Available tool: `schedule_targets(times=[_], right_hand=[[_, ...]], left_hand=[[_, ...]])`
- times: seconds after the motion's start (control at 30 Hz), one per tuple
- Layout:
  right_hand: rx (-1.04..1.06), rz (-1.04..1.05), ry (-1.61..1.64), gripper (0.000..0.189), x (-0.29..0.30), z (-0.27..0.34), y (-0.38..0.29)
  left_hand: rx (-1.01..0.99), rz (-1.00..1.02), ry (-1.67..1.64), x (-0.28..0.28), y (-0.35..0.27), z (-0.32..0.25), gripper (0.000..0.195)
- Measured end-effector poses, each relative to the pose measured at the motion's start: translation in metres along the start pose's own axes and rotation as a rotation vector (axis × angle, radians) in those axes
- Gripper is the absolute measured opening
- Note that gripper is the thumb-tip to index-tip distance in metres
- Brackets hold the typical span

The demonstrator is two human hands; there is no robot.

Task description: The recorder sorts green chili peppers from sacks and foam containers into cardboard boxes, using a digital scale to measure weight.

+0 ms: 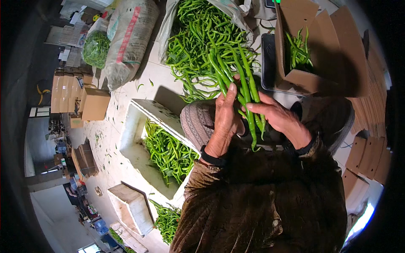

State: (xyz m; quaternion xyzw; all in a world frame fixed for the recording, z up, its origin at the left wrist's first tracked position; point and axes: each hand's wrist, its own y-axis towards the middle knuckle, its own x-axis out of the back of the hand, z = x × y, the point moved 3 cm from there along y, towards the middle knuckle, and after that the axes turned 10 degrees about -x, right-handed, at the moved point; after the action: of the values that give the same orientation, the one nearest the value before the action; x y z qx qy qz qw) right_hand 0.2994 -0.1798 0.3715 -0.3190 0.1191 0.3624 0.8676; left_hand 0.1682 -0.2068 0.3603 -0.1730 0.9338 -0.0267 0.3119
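Note:
Several long green chili peppers [246,79] are gathered between my two hands, above my lap. My left hand [227,110] grips part of the bunch, its thumb lying along the peppers. My right hand [278,115] closes on the other side, with the thumb across the stalk ends. Just beyond my hands, a large heap of green chilies [205,41] spills out of an open white sack [164,41] onto the floor. To the right, an open cardboard box [326,41] holds some green chilies [299,50] and stands on a dark-rimmed platform [268,60].
At my left, a white foam box [133,139] contains more chilies [171,151]. A smaller foam box [133,205] and a chili pile [167,221] lie behind it. Stuffed woven sack [133,38], cardboard boxes [96,104] and flattened cardboard [368,104] surround the tiled floor [110,136].

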Motion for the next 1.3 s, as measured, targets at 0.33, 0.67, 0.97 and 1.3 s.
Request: schedule_targets(times=[0.33, 0.67, 0.97, 1.3], right_hand=[[-0.08, 0.239, 0.35, 0.049, 0.024, -0.015, 0.02], [-0.094, 0.091, 0.342, 0.034, 0.035, -0.018, 0.016], [-0.012, 0.151, 0.33, 0.034, 0.026, -0.013, 0.009], [0.144, -0.014, 0.013, 0.042, 0.023, -0.018, 0.003]], left_hand=[[0.15, 0.019, -0.04, 0.001, -0.004, 0.002, 0.032], [0.008, -0.227, -0.045, 0.02, -0.005, 0.011, 0.03], [0.052, -0.021, 0.02, 0.009, -0.013, 0.014, 0.032], [-0.041, -0.11, 0.199, -0.005, -0.012, 0.018, 0.022]])
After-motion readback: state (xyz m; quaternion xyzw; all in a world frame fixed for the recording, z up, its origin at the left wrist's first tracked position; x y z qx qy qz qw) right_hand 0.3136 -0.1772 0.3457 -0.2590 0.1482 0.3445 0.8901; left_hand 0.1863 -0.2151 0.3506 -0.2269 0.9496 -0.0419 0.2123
